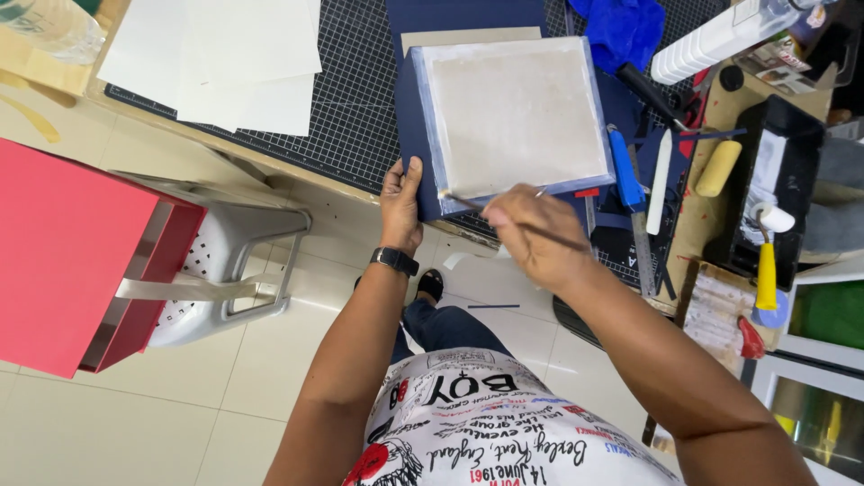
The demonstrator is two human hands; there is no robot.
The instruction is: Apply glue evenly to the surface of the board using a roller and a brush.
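A grey board [515, 115] lies on a dark blue cover sheet [410, 117] at the near edge of the cutting mat. My left hand [400, 200] presses down on the blue sheet's near left corner; a black watch is on that wrist. My right hand [531, 236] grips a thin brush [468, 203], its tip touching the near left corner of the board. The blue margin around the board looks shiny with glue.
A black gridded cutting mat [355, 99] covers the table, with white sheets [225, 63] at the far left. To the right lie a blue knife [623, 169], a white folder tool [661, 171], a foam roller [717, 168] and a black glue tray [778, 184]. A red box [67, 252] rests on a stool at left.
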